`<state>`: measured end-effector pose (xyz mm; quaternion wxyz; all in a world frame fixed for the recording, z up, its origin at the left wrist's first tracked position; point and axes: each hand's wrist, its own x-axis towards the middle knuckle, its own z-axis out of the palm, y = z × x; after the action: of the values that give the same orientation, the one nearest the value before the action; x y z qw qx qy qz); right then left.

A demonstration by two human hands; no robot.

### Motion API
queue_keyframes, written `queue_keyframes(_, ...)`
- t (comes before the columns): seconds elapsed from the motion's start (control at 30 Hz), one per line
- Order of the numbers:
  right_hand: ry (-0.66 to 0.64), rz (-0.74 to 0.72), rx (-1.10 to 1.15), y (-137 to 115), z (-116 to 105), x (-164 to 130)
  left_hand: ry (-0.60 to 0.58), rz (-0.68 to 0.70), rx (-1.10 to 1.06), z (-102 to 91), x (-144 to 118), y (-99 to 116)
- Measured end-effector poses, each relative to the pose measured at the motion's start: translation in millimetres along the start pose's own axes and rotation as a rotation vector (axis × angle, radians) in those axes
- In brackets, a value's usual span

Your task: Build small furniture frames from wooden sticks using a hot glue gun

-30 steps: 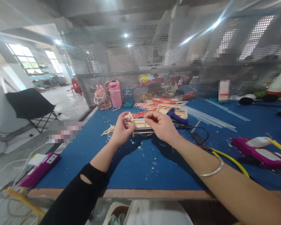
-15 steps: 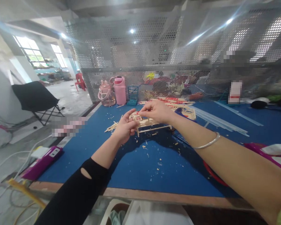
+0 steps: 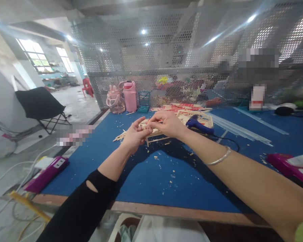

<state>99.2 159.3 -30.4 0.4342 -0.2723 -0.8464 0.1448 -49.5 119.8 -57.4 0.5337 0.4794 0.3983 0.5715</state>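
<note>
Pinching at the top edge of a small wooden stick frame [image 3: 155,133], the right hand [image 3: 166,123] has its thumb and fingertips drawn narrow, seemingly closed on a thin stick, though the piece itself is too small to make out for certain. The left hand [image 3: 134,135] sits just beside it, palm up with fingers loosely spread, its fingertips touching the near-left corner of the frame, which stands on the blue table [image 3: 146,181] directly under both hands. Beyond the right hand lies a blue glue gun [image 3: 198,124], its cord trailing off to the right, and behind that a pile of red and pale sticks [image 3: 181,108]. Loose sticks [image 3: 120,136] lie just left of the left hand, and wood crumbs dot the cloth nearer the body. The frame looks light and thinly joined, so a hard press from the right fingers could likely snap a joint or tip it, since the left hand only steadies one corner rather than gripping it.
</note>
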Motion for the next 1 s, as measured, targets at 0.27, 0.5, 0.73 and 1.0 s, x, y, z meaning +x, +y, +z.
queue_keyframes(0.27, -0.050, 0.043, -0.005, -5, -4, 4, 0.016, 0.111, 0.234, -6.5, 0, 0)
queue_keyframes(0.5, -0.067, 0.078, 0.008, -3, -1, 12, 0.087, 0.198, 0.435, -15.7, 3, -4)
queue_keyframes(0.73, 0.211, 0.155, 0.215, -2, -13, 13, -0.059, 0.265, 0.534, -21.4, 9, -17)
queue_keyframes(1.0, 0.295, 0.282, 0.108, -19, -32, -47, -0.115, 0.233, 0.701, -20.7, 5, -11)
